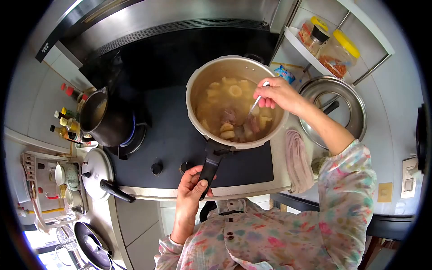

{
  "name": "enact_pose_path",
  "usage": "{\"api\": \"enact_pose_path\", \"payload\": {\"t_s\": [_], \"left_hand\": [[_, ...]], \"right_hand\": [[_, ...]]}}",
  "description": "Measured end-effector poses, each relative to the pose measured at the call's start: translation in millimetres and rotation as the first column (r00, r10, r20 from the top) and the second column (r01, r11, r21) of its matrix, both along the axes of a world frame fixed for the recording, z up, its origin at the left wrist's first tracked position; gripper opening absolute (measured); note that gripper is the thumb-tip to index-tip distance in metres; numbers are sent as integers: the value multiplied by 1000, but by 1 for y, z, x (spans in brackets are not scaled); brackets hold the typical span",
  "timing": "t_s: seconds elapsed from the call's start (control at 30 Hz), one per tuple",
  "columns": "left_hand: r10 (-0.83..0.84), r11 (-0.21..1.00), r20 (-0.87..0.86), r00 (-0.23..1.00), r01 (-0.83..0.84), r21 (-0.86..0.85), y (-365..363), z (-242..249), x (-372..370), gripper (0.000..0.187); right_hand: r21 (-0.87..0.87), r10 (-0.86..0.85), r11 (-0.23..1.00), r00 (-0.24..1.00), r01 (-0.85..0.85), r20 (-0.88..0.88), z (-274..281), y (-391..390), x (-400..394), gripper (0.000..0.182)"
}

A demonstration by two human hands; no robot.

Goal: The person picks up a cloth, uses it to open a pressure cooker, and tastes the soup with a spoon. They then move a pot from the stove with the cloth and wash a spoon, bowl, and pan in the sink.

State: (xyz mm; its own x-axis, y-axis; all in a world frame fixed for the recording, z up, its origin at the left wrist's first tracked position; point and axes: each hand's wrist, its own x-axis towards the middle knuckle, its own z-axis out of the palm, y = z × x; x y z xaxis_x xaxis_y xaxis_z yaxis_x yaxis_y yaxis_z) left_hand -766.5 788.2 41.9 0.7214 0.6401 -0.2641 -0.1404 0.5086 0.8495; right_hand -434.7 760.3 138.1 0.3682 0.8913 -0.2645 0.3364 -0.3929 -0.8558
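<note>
A large metal pot (194, 105) stands on the right part of the black stove, holding cloudy broth with pale round chunks and darker pieces of meat. Its black handle (210, 167) points toward me, and my left hand (191, 185) is wrapped round it. Over the pot's right side, my right hand (275, 95) grips the handle of a metal spoon (255, 104). The spoon slants down into the broth beside the meat; its lower end is hidden in the liquid.
A dark pot (108, 123) sits over a blue flame at the left. The pressure-cooker lid (96, 173) lies on the left counter. On the right are a folded cloth (298, 162), a steel lid or pan (360, 110) and a shelf with jars (339, 54).
</note>
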Motion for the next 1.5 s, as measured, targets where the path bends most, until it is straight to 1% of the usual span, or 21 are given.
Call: {"api": "enact_pose_path", "payload": {"t_s": [0.1, 0.13, 0.17, 0.2, 0.23, 0.27, 0.37, 0.4, 0.5, 0.6, 0.67, 0.7, 0.8, 0.9, 0.93, 1.03, 1.13, 1.23, 1.33, 1.5], "left_hand": [[13, 1000, -2, 1000, -13, 3, 0, -1, 1, 37], [20, 1000, -4, 1000, -20, 1, -1, -2, 1, 37], [18, 1000, -1, 1000, -18, -4, -1, -2, 1, 37], [15, 1000, 2, 1000, -15, -9, -1, -1, 1, 37], [13, 1000, 7, 1000, -13, -13, -1, -1, 1, 37], [8, 1000, 8, 1000, -7, -21, 0, -1, 1, 36], [12, 999, 20, 1000, -11, -33, -1, -2, 0, 36], [23, 999, 28, 999, -22, -30, -2, -4, 0, 36], [32, 999, 32, 999, -32, -16, -2, -3, 1, 35], [26, 1000, 26, 999, -26, -5, -3, -3, -1, 35], [19, 1000, 29, 999, -19, 18, -3, -4, -1, 34], [27, 999, 36, 999, -27, 18, -3, -4, -1, 34], [49, 998, 58, 997, -50, 28, -4, -5, 1, 34], [50, 998, 72, 996, -52, 40, -4, -8, 0, 33], [40, 998, 64, 997, -43, 39, -3, -6, -1, 33], [23, 999, 50, 998, -26, 48, -3, -7, -3, 33], [22, 999, 59, 998, -24, 48, -3, -7, -1, 34], [13, 999, 60, 998, -16, 51, -2, -7, -2, 33], [10, 999, 57, 998, -13, 48, -2, -6, -1, 33], [5, 999, 75, 997, -8, 39, -1, -7, -2, 33]], "right_hand": [[213, -57, 977, 986, 22, 158, 14, 4, -3, 21], [254, -73, 967, 969, 11, 235, 19, 8, -4, 21], [301, -63, 951, 911, -69, 407, 13, 12, -1, 21], [333, -65, 930, 821, -156, 567, 2, 16, 4, 20], [347, -80, 905, 702, -246, 708, -7, 21, 8, 20], [249, 23, 886, 572, -392, 820, -12, 25, 12, 15], [-54, 202, 933, 395, -355, 896, -35, 36, 10, 13], [-72, 225, 943, 462, -325, 858, -42, 40, 10, 14], [-56, 193, 969, 605, -239, 772, -45, 49, 17, 16], [-15, 90, 995, 818, -99, 569, -39, 58, 19, 19], [-54, 34, 998, 915, -13, 403, -39, 64, 12, 19], [-79, -1, 996, 949, 28, 315, -41, 66, 7, 20], [-43, -9, 999, 997, 12, 82, -45, 70, -11, 20], [52, 72, 996, 997, -72, -7, -46, 68, -27, 20], [56, 111, 992, 994, -111, 4, -43, 66, -29, 20], [58, 207, 975, 971, -215, 119, -29, 49, -30, 19], [66, 261, 961, 957, -270, 124, -9, 25, -29, 18], [79, 288, 946, 928, -314, 238, 1, -1, -25, 17], [70, 307, 930, 866, -361, 394, 18, -22, -28, 16], [-47, 460, 863, 742, -504, 487, 34, -34, -23, 15]]}}
